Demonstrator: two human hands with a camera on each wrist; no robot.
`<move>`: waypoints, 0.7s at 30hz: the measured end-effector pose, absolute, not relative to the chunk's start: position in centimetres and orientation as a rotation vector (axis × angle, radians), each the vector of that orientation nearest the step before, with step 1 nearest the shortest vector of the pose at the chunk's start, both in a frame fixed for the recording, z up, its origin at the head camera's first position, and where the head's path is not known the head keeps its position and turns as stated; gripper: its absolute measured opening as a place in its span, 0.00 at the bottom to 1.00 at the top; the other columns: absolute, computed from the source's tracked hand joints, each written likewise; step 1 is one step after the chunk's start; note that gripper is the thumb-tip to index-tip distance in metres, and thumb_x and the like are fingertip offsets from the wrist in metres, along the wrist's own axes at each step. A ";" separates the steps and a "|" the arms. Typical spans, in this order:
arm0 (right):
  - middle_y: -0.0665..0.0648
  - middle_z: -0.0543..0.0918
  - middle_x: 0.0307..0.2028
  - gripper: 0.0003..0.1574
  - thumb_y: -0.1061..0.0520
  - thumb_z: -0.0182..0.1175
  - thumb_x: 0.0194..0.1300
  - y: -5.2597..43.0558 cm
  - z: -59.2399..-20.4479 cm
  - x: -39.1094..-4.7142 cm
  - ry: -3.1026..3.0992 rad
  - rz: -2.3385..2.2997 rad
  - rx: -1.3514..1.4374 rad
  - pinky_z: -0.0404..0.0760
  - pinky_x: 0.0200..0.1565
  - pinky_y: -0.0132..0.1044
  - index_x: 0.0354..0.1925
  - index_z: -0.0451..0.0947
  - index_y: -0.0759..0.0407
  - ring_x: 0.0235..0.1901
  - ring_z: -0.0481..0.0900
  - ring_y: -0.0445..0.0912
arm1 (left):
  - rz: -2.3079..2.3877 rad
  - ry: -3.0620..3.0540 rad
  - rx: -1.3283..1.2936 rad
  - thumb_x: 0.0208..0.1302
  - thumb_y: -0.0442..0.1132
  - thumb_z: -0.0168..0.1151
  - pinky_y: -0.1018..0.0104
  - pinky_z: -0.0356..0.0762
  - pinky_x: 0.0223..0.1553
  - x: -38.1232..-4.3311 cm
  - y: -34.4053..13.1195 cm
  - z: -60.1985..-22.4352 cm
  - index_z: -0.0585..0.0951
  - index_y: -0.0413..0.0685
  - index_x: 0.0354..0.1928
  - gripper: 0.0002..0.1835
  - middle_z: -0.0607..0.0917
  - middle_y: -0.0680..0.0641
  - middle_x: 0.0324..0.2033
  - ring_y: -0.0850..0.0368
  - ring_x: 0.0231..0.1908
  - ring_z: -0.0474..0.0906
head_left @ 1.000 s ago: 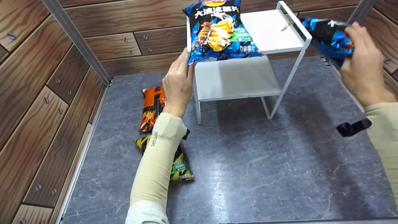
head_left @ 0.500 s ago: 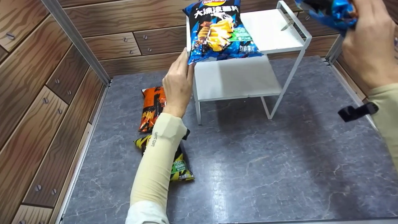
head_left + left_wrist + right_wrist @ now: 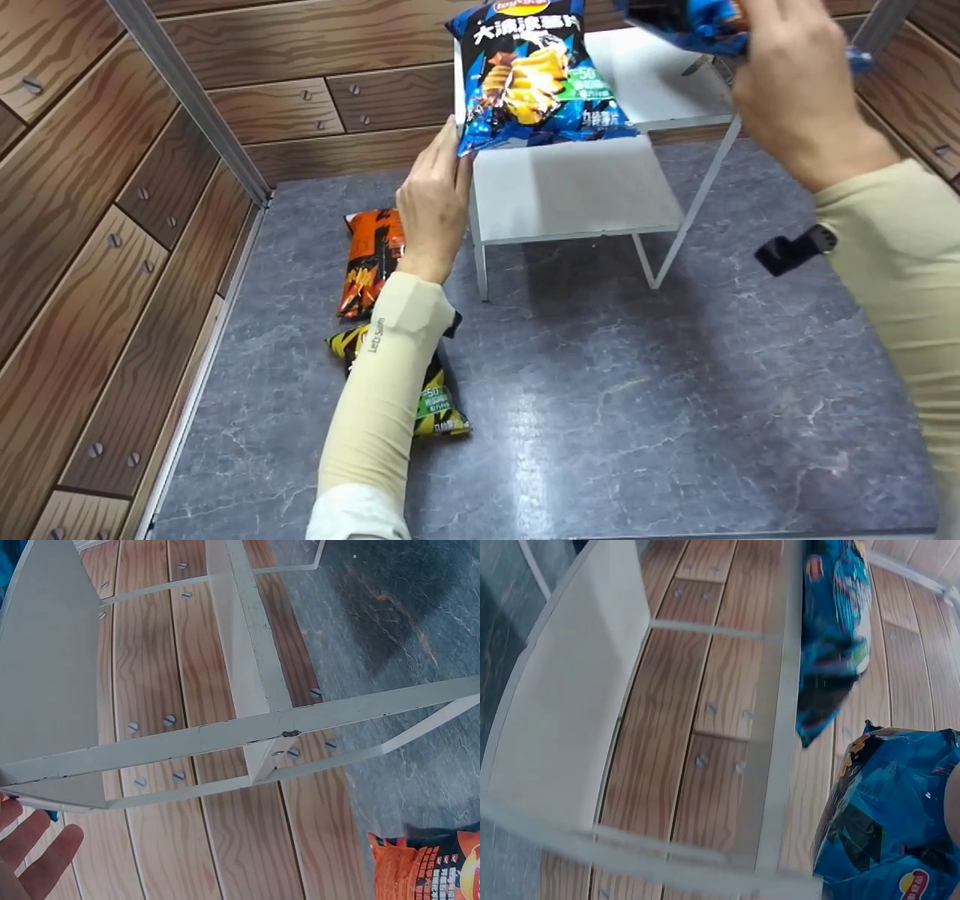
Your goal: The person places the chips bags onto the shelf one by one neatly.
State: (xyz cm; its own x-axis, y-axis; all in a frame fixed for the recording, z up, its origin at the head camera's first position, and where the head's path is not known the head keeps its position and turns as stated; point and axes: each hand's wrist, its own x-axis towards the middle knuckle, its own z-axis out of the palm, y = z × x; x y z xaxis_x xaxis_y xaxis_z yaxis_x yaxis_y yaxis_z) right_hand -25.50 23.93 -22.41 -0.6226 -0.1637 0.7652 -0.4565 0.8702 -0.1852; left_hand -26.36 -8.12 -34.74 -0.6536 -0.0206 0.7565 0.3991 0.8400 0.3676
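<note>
My right hand (image 3: pixel 799 94) grips a blue chip bag (image 3: pixel 697 22) in the air over the right side of a white two-tier rack (image 3: pixel 577 191). In the right wrist view this held bag (image 3: pixel 892 802) hangs beyond the rack's upper edge. Another blue chip bag (image 3: pixel 532 75), with ridged chips printed on it, lies face up on the left of the top shelf. My left hand (image 3: pixel 435 206) rests at the rack's upper left side, just below that bag's lower corner. In the left wrist view its fingers (image 3: pixel 56 859) are fairly straight beside the frame.
On the grey marbled floor (image 3: pixel 600 405), left of the rack, lie an orange chip bag (image 3: pixel 367 262) and a yellow-and-black chip bag (image 3: pixel 439 405), both partly behind the left arm. Wood-patterned walls (image 3: pixel 247 45) stand behind and at both sides.
My right hand, holding its blue chip bag, has risen on the right and then swung left over the top shelf. The left hand and the shelved bag have stayed put.
</note>
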 end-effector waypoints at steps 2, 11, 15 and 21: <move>0.73 0.77 0.56 0.39 0.77 0.41 0.51 23.0 -22.4 -25.8 -2.233 0.458 0.447 0.70 0.56 0.70 0.62 0.72 0.65 0.55 0.73 0.74 | -0.656 -2.198 -0.280 0.76 0.52 0.49 0.56 0.83 0.53 -26.4 -8.1 -34.7 0.73 0.47 0.68 0.26 0.80 0.47 0.63 0.51 0.60 0.79; 0.66 0.71 0.66 0.40 0.75 0.42 0.62 19.9 -23.8 -27.8 -2.329 0.446 0.407 0.63 0.69 0.64 0.71 0.65 0.56 0.68 0.66 0.62 | -0.689 -2.177 -0.289 0.76 0.53 0.50 0.55 0.84 0.48 -26.2 -8.0 -34.8 0.75 0.49 0.67 0.25 0.80 0.48 0.62 0.51 0.58 0.80; 0.62 0.66 0.71 0.41 0.74 0.46 0.63 19.6 -24.8 -27.7 -2.364 0.395 0.444 0.50 0.74 0.62 0.73 0.61 0.56 0.73 0.59 0.59 | -0.712 -2.172 -0.293 0.76 0.53 0.49 0.55 0.84 0.47 -26.1 -8.0 -34.7 0.75 0.50 0.67 0.25 0.80 0.50 0.63 0.52 0.58 0.80; 0.65 0.61 0.74 0.42 0.73 0.49 0.62 19.6 -25.6 -27.3 -2.458 0.299 0.514 0.43 0.75 0.63 0.74 0.58 0.62 0.76 0.53 0.61 | -0.696 -2.151 -0.309 0.76 0.53 0.49 0.56 0.85 0.47 -26.2 -8.0 -34.6 0.75 0.50 0.67 0.25 0.80 0.50 0.63 0.52 0.57 0.81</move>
State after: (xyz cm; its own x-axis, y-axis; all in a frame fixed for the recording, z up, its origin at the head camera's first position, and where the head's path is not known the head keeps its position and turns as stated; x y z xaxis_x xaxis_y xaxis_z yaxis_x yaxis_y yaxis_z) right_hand -27.27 19.60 -25.56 -0.7427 -0.2912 0.6030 -0.4273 0.8994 -0.0920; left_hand -26.20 -8.03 -34.59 -0.6221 -0.0205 0.7827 0.4422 0.8158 0.3728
